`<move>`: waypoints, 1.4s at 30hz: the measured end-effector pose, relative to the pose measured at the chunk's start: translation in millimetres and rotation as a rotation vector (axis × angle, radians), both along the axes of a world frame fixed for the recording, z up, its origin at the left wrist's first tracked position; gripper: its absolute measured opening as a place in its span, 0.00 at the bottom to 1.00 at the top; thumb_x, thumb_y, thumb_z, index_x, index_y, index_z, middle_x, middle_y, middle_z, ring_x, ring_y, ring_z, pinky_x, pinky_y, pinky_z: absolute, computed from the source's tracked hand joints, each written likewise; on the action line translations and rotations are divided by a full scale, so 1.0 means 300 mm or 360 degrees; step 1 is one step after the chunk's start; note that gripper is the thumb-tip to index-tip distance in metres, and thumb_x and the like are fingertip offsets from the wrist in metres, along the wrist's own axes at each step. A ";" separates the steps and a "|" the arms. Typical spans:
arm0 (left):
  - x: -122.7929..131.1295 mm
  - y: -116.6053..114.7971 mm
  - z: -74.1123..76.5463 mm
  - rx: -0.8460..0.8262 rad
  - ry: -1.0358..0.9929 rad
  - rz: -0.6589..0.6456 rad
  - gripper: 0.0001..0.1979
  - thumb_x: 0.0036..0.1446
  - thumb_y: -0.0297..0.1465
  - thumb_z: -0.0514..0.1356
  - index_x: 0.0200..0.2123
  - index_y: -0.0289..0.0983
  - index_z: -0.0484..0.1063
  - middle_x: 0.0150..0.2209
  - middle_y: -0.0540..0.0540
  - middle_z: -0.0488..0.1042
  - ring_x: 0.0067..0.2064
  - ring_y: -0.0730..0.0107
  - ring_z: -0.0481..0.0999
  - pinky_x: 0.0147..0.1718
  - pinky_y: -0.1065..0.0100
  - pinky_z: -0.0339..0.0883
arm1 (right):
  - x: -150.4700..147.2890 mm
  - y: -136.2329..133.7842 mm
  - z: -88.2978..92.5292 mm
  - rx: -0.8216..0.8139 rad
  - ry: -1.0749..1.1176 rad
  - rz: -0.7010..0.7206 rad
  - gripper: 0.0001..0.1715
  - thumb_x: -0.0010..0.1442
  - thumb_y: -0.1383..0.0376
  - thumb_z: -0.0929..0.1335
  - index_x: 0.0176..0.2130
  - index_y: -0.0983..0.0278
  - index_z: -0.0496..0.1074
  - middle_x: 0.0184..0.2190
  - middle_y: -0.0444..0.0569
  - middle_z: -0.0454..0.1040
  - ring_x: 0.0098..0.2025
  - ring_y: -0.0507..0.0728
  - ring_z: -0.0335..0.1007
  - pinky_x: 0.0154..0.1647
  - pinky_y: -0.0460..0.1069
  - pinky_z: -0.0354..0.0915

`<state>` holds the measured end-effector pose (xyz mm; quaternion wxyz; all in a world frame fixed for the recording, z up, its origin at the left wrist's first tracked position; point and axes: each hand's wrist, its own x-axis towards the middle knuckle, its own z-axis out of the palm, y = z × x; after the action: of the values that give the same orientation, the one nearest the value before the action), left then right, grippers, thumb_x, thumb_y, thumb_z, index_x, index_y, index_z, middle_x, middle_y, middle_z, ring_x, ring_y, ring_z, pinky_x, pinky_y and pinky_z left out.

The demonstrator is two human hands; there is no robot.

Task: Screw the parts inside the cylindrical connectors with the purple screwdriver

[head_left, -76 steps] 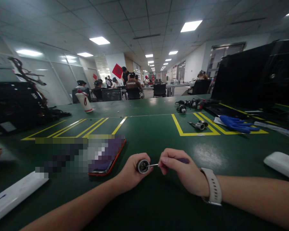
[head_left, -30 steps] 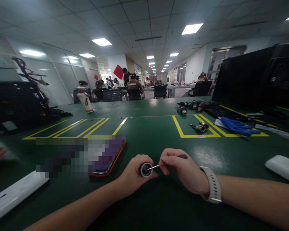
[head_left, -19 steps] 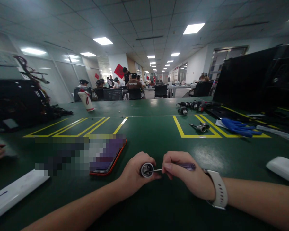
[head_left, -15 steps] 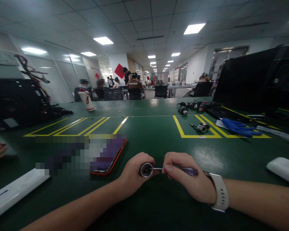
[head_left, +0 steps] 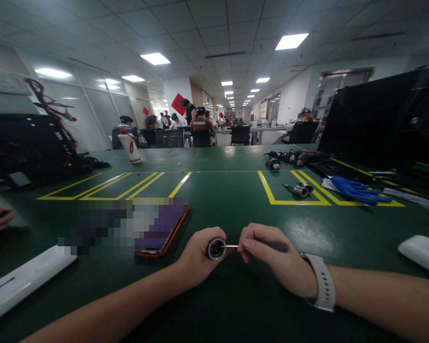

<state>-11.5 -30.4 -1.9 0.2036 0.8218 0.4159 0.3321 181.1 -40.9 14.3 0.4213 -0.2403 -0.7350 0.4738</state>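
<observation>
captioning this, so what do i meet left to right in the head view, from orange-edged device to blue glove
Orange-edged device, left hand holding a hollow metal part, thin tool shaft, right hand gripping it, pale watch strap, blue glove.

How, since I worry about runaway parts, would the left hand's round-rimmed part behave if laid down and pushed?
The round-rimmed part may roll, looking circular end-on. Likely stiff, perhaps slick: its edge looks like shiny metal.
</observation>
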 end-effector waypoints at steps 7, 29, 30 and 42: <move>0.005 0.004 -0.005 -0.0090 -0.0128 0.0013 0.09 0.51 0.31 0.59 0.23 0.36 0.62 0.22 0.54 0.63 0.24 0.76 0.62 0.23 0.74 0.56 | -0.004 0.024 -0.028 -0.0172 0.0189 0.0024 0.11 0.60 0.65 0.63 0.29 0.67 0.69 0.22 0.43 0.67 0.27 0.50 0.63 0.31 0.46 0.59; 0.001 0.004 -0.008 -0.0059 -0.0044 0.0110 0.08 0.51 0.30 0.58 0.23 0.36 0.63 0.23 0.52 0.64 0.25 0.74 0.63 0.24 0.73 0.56 | -0.014 0.029 -0.016 -0.0537 0.0382 0.0054 0.10 0.57 0.67 0.63 0.28 0.68 0.70 0.21 0.44 0.67 0.26 0.51 0.63 0.30 0.47 0.59; 0.001 0.004 -0.009 -0.0066 -0.0062 0.0101 0.08 0.51 0.30 0.58 0.23 0.36 0.63 0.23 0.52 0.64 0.25 0.74 0.63 0.24 0.73 0.56 | -0.013 0.029 -0.016 -0.0533 0.0384 0.0048 0.10 0.57 0.67 0.63 0.28 0.67 0.70 0.21 0.44 0.67 0.26 0.51 0.63 0.30 0.47 0.59; 0.001 0.009 -0.008 -0.0089 -0.0120 0.0112 0.07 0.50 0.29 0.58 0.23 0.36 0.62 0.23 0.53 0.63 0.25 0.75 0.63 0.23 0.73 0.56 | 0.005 0.006 -0.009 0.0081 0.0026 -0.0126 0.12 0.60 0.65 0.61 0.28 0.66 0.69 0.23 0.44 0.66 0.27 0.51 0.63 0.29 0.46 0.58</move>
<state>-11.3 -27.7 -4.4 0.2303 0.7875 0.4456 0.3581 182.7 -39.3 11.5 0.4516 -0.2546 -0.7333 0.4399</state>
